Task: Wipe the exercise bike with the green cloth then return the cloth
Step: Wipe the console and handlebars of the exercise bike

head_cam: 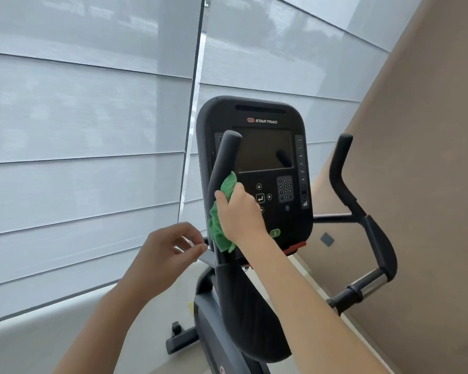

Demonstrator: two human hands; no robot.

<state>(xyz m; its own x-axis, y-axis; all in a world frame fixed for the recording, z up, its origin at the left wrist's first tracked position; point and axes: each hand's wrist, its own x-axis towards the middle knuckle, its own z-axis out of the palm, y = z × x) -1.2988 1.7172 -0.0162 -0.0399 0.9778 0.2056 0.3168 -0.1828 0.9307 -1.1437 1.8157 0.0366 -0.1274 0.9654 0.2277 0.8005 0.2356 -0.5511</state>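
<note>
Bare forearms reach up from the bottom edge toward a black upright exercise bike point(250, 306) parked before pale grey pleated window blinds point(79, 117). At left, the person's left hand point(164, 252) hovers empty, its fingers loosely curled with thumb and forefinger nearly pinched, just beside the small grey ledge point(207, 257) that juts from the left side of the bike's mast, apparently not touching it. Next comes the black padded left handlebar grip point(224, 157), rising in front of the left edge of the bike's dark console with its blank screen point(262, 152). Against that grip the right hand point(239, 211) presses a crumpled green microfibre cloth point(218, 228), the fingers closed round the bunched fabric so that it shows above and below the fist and wraps the bar's inner side. Farther right, the black bent right handlebar with a chrome sensor band point(362, 233) stands clear of both hands, in front of a tan wall panel point(430, 157). Wiping looks to be in hand, on the left handlebar, with the cloth's return not yet begun. A sensible next move would keep the fist clamped and draw the cloth along the bar's curve, then carry it across the console face to the right handlebar.
</note>
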